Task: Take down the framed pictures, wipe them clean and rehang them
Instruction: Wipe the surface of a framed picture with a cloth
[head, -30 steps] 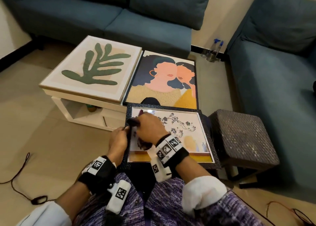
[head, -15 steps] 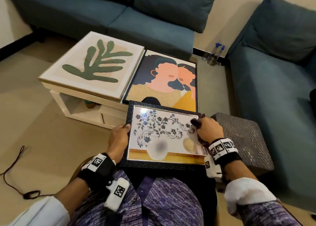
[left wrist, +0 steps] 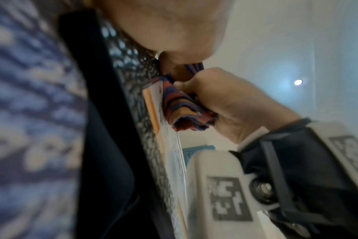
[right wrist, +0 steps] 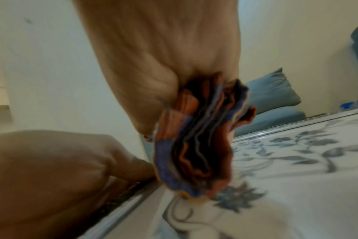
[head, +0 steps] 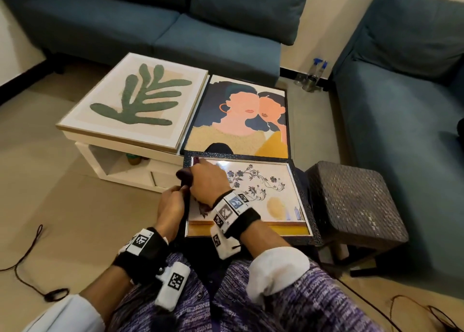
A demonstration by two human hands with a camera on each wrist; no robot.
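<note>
Three framed pictures are down from the wall, and I am working on the floral one (head: 253, 196), which rests tilted across my lap with its far edge against the counter (head: 118, 156). Half a second ago my right hand (head: 208, 183) was at the right edge of the glass; now it is back at the upper left corner, so I have swept the full width and I judge the wiping of this frame to be well along, not yet finished. That hand is closed around a bunched cloth (right wrist: 196, 145), soft, folded in many layers, striped in orange, blue and dark tones, pressed onto the glass. My left hand (head: 170, 206) has stayed on the frame's left rim, fingers curled round it.

Its border is dark and pebbled, with a thin silver inner lip; the glass is smooth and throws back glare. On the counter lie the leaf picture (head: 140, 100), pale with a slim wooden edge, and the portrait picture (head: 241, 120) in a thin black frame, both flat. Beside me stands a woven stool (head: 351, 198), coarse and square.
</note>
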